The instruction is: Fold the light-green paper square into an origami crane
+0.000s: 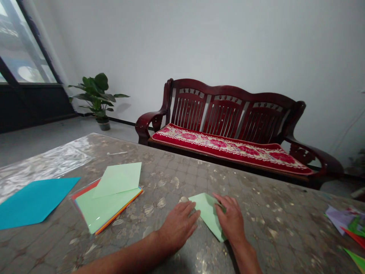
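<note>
A folded piece of light green paper (209, 215) lies on the patterned table in front of me, with slanting edges and a raised flap at its right. My left hand (180, 224) rests at its left edge, the fingertips touching the paper and the fingers stretched loosely over the tabletop. On the other side, my right hand (229, 215) grips the paper's right edge, thumb and fingers closed about the flap. Part of the fold is hidden under the right fingers.
Left of my hands lies a stack of coloured paper (107, 213), a loose green sheet (119, 179) on top. Farther left is a blue sheet (37, 201) beside clear plastic film (65, 156). A thin white stick (117, 153) lies behind. Colourful paper pieces (348, 224) sit at right.
</note>
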Demonstrator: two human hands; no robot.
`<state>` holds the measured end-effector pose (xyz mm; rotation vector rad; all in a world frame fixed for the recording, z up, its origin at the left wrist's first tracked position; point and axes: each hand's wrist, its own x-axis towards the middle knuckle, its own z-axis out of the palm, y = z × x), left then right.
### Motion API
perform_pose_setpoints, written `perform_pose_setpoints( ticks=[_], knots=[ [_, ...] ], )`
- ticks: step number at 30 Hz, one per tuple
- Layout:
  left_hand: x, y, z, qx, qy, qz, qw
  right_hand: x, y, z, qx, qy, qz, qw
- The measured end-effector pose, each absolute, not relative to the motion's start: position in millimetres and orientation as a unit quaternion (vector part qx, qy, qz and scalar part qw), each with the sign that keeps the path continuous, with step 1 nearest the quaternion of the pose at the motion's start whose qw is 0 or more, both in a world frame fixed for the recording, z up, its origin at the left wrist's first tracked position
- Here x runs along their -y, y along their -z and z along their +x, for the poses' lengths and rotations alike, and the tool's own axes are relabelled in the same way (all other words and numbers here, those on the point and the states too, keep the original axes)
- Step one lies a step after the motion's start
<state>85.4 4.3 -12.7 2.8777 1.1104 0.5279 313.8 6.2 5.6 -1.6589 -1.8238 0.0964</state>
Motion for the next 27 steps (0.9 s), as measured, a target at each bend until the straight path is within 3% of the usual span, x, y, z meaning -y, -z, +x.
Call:
perform_pose_setpoints(
  ticks=[10, 27],
  knots=[
    [-6, 8, 89, -0.399, -0.165, 0.902, 0.023, 1, -5, 319, 0.732, -0.084, -0.561, 0.377],
    [-16, 2, 86, -0.444, -0.159, 0.879, 0.071, -2, -8, 317, 0.704, -0.065, -0.641, 0.299]
  ],
)
